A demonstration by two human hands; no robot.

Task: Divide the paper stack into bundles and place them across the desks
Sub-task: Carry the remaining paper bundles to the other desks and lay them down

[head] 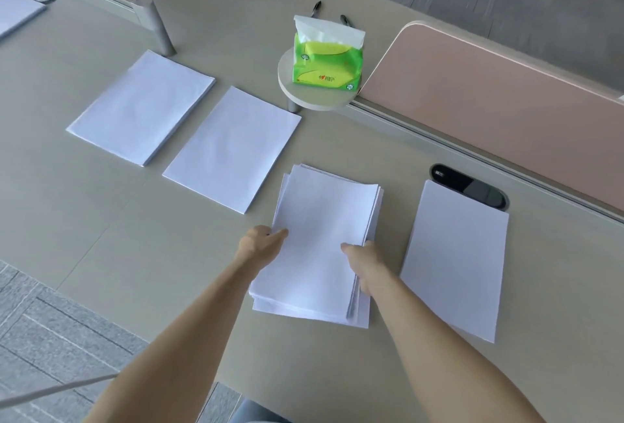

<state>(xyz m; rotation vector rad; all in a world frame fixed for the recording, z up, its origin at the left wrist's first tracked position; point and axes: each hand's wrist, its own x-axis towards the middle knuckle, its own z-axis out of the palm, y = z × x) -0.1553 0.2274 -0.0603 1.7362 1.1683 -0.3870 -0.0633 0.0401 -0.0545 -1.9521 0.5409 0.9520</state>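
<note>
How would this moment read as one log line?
left hand: grips stack | right hand: grips stack | stack: sheets askew | bundles: three flat on desk

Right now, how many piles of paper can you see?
5: cropped pile at the far-left edge; left pile beside middle pile; uneven stack held by left hand and right hand; right pile. Others may lie off-frame.

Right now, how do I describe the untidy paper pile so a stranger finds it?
On the beige desk, paper piles lie in a row before the pink divider. Take the second pile from the right. Only its sheets are fanned unevenly, and a left hand and right hand grip it.
</note>
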